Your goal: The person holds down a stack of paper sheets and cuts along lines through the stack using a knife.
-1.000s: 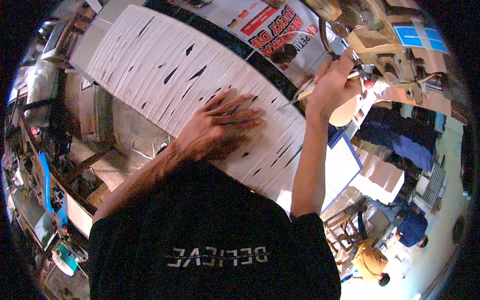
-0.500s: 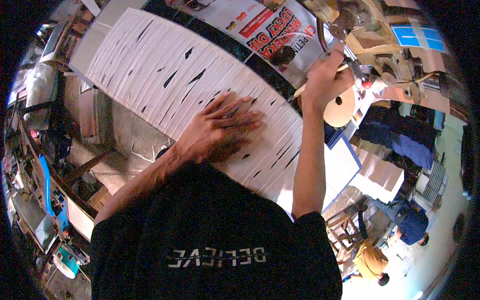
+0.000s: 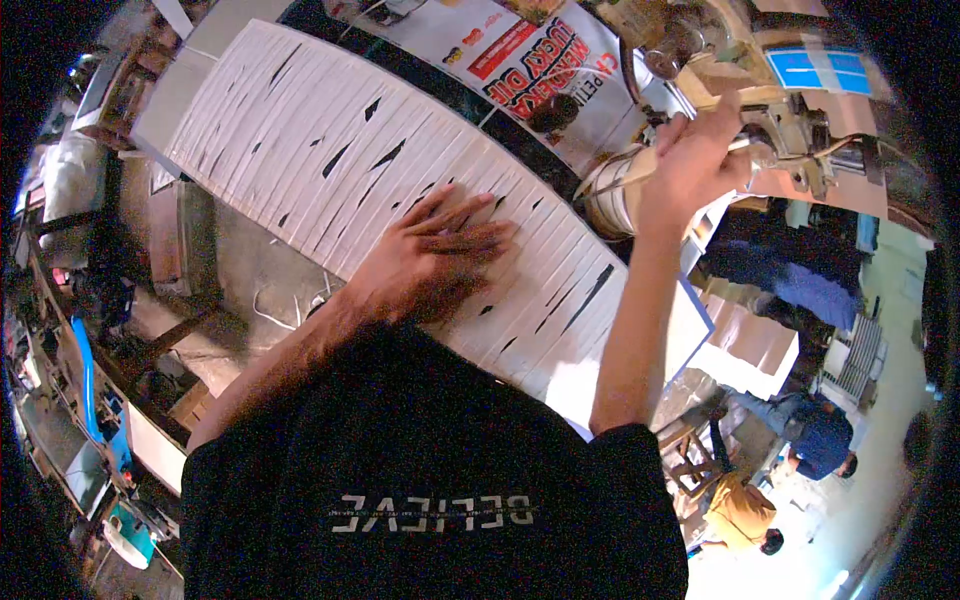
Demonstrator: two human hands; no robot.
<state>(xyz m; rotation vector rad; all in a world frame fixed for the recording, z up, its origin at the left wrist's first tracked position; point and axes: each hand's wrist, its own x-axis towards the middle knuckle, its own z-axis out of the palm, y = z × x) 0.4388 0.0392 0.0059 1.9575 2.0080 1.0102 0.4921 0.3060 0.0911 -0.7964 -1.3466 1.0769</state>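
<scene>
A long pale panel made of narrow strips, with dark slits between several of them, lies diagonally in front of me. My left hand rests flat on its middle, fingers slightly apart. Beyond the panel's far right edge, my right hand is raised with its fingers curled round a thin, light-handled tool. That tool is partly hidden by the fingers and blurred. Just below and left of this hand stands a round, pale container.
A printed banner lies past a dark strip along the panel. Wooden machine-like parts are at the upper right. A white board with a blue edge is right of my forearm. Two people, in yellow and blue, are at the lower right.
My right hand has moved up and right, away from the panel's edge, and the tool's tip has left the strips. My left hand stays on the panel. The view has shifted slightly.
</scene>
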